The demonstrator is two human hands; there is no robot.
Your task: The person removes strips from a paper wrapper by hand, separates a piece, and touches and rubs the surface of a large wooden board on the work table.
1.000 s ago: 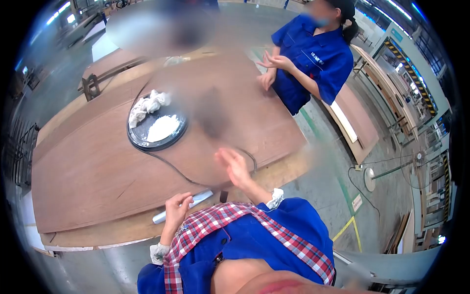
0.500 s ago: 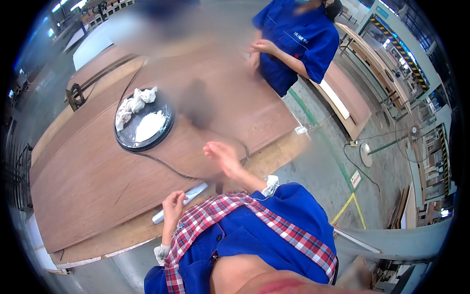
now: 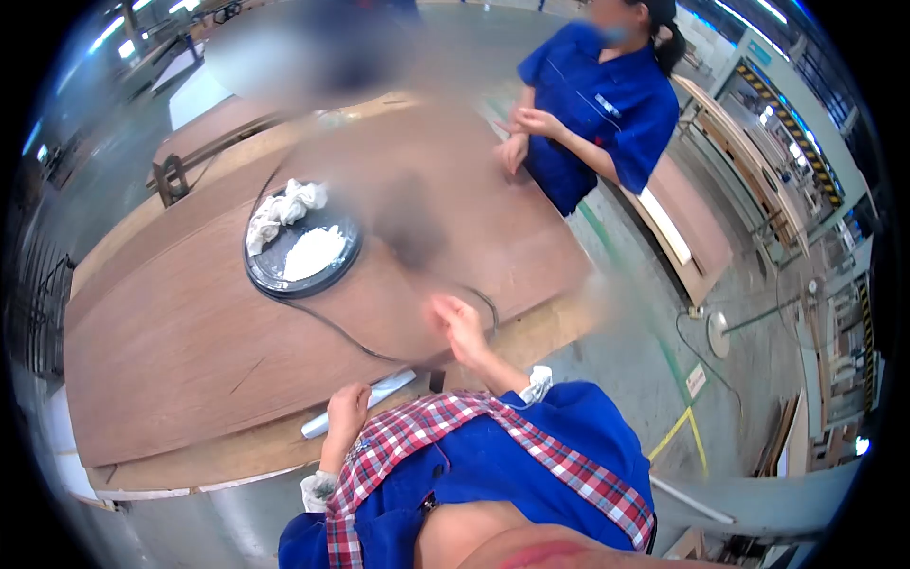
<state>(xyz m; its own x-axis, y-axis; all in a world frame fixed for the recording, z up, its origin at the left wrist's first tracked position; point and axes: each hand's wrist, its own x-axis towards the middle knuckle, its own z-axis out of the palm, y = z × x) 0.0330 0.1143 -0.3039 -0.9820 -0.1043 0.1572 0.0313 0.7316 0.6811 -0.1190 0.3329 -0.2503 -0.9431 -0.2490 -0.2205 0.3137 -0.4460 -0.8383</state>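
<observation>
the broad panel is reddish brown with faint streaks, over a pale tan surface. the tube is silvery white, the cable black. the round dish is black, its powder heap white, its crumpled cloth off-white. the wearer's jacket is royal blue, the strap plaid in red, white and navy. a co-worker's shirt is blue; the grey floor carries yellow and green lines.

Right hand beyond left hand
</observation>
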